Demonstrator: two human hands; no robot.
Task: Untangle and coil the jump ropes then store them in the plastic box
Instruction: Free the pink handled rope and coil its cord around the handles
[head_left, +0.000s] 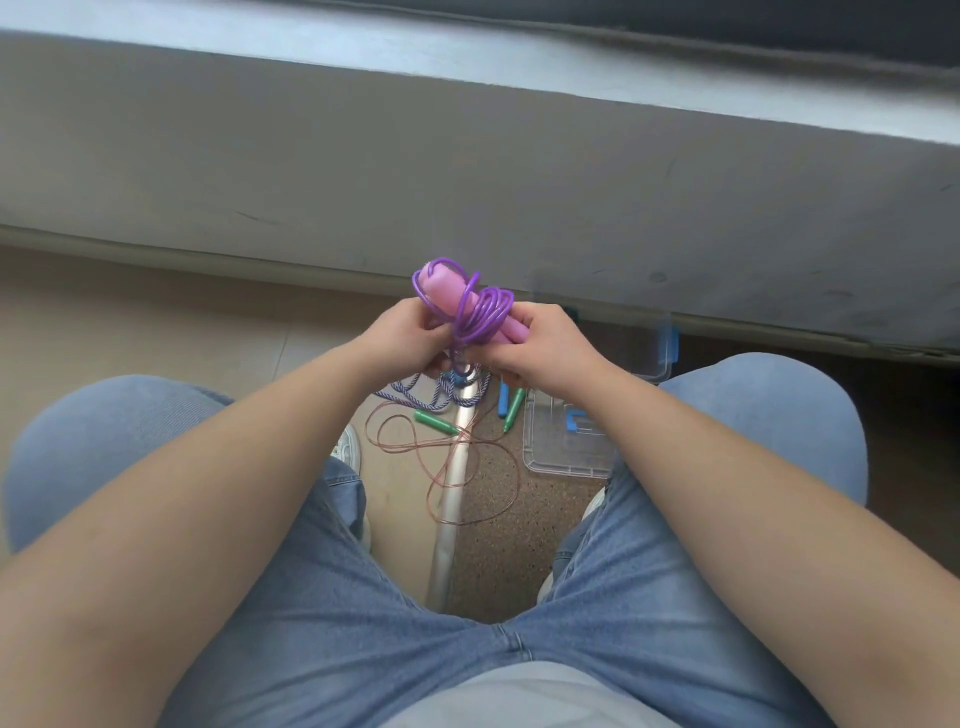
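Lying on the floor right of the knees, the clear plastic box shows only a blue piece inside, partly hidden by the right hand. Both hands curl around the pink-handled purple rope, the left hand on its cord. A copper rope and a braided rope lie loose beneath; their ends are hard to trace.

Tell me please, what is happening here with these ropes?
A seated person holds a purple jump rope wound around its pink handles. The left hand and right hand both grip the bundle. On the floor below lie a thin copper-coloured rope with green handles, not coiled, and a braided rope. The clear plastic box stands open beside them.
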